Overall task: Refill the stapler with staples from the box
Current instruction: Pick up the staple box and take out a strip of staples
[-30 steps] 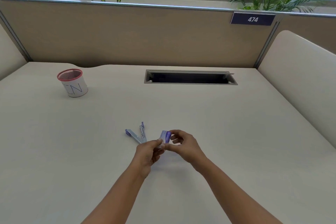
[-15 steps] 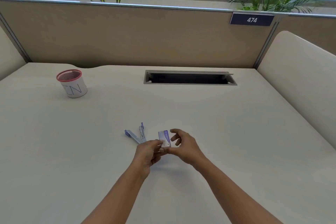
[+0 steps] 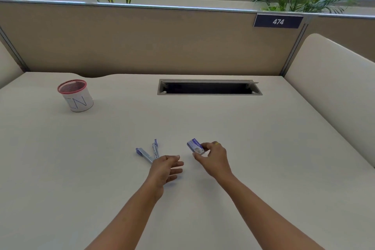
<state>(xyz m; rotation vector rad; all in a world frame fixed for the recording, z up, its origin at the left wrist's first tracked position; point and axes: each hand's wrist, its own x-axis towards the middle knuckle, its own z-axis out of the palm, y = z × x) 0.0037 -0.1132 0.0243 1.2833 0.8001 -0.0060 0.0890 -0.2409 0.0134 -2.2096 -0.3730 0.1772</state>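
A small purple stapler (image 3: 147,152) lies on the desk, swung open in a V with its metal rail showing. My left hand (image 3: 165,168) hovers just right of the stapler's hinge end, fingers spread, and I see nothing in it. My right hand (image 3: 213,158) pinches a little purple and white staple box (image 3: 195,146) between thumb and fingers, low over the desk to the right of the stapler. I cannot tell whether the box is open or what is inside it.
A white pen cup (image 3: 76,95) with a red mesh rim stands at the back left. A cable slot (image 3: 209,87) with its flap raised is cut into the desk (image 3: 263,158) at the back centre. Partition panels (image 3: 142,40) wall in the desk.
My two hands were together on the staple box. They have drawn apart: the right carried the box to the right, and the left let go and opened beside the stapler.
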